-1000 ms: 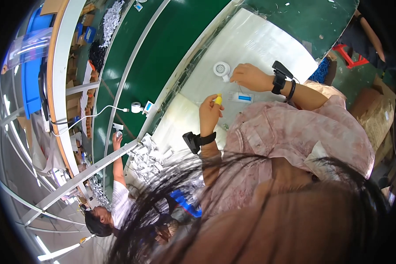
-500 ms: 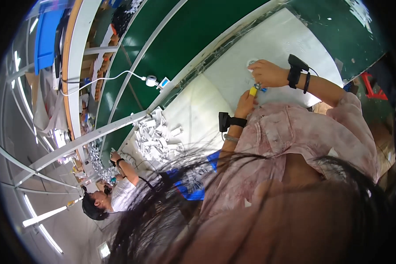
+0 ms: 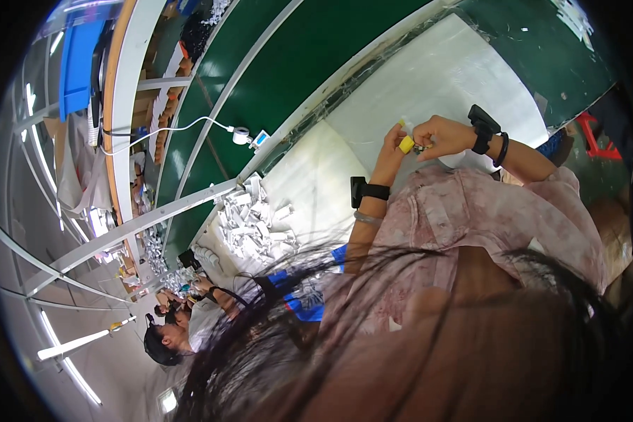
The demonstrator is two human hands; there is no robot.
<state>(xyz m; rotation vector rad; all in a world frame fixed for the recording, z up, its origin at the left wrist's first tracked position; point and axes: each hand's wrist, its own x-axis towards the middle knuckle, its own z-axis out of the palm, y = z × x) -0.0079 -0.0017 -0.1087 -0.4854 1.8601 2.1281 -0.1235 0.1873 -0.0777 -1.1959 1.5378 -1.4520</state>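
Observation:
My left hand (image 3: pixel 392 149) is closed on a small yellow piece (image 3: pixel 406 145), which sticks out toward my other hand. A second bit of yellow shows at its fingertips, beside something pale and clear too small to name. Right beside it, my right hand (image 3: pixel 443 136) is curled with the fingers bent in. A tiny dark and metallic part peeks out between the two hands, against the yellow piece; its kind cannot be made out. Both hands are held over the white sheet (image 3: pixel 485 74) on the bench.
Left of the sheet lies a heap of white plastic pieces (image 3: pixel 250 228). Blue bins (image 3: pixel 304 302) stand below it. A white cable with a small device (image 3: pixel 241 135) hangs by a metal rail over the green surface (image 3: pixel 260 91). A co-worker (image 3: pixel 169 341) sits at the lower left.
My right hand has come down and turned, its fingers now curled near the yellow piece. My left hand has risen slightly. The co-worker has shifted and leaned lower.

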